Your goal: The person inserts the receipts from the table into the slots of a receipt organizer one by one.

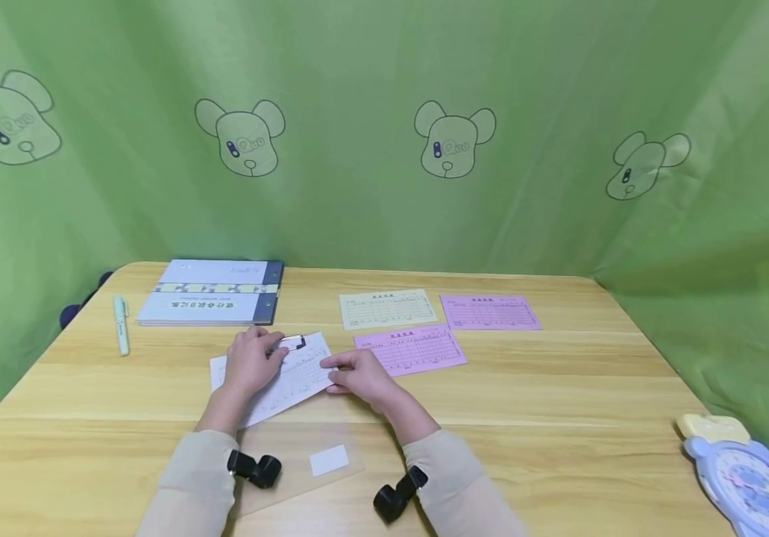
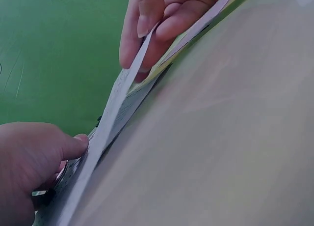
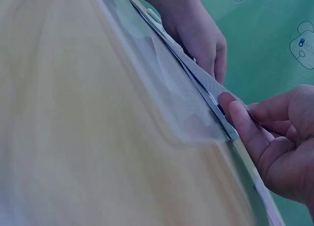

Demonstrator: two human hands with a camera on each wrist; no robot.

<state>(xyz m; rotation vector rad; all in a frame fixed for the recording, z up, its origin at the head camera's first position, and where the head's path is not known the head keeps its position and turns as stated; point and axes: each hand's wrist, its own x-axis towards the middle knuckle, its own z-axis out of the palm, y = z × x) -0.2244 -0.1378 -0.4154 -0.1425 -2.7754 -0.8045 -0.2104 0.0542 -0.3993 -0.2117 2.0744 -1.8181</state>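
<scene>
White paper forms [image 1: 290, 388] printed with a grid lie on the upper part of a clear clipboard [image 1: 293, 473]. My left hand [image 1: 253, 365] is at the clipboard's metal clip [image 1: 295, 342], thumb and fingers gripping it over the sheets. At the sheets' right edge, my right hand [image 1: 365, 379] pinches the paper between thumb and fingers. In the left wrist view, the white sheet [image 2: 115, 105] stands lifted off the board along this side. The right wrist view shows the right hand [image 3: 282, 142] holding the paper's corner beside the clear board [image 3: 171, 103].
Two pink forms [image 1: 490, 312] and a pale green form [image 1: 387, 309] lie behind the right hand. A blue-grey account book [image 1: 203, 304] and a mint pen [image 1: 121, 325] are at the left. A blue toy clock [image 1: 753, 485] sits at the right edge. Green curtain [image 1: 371, 209] surrounds the table.
</scene>
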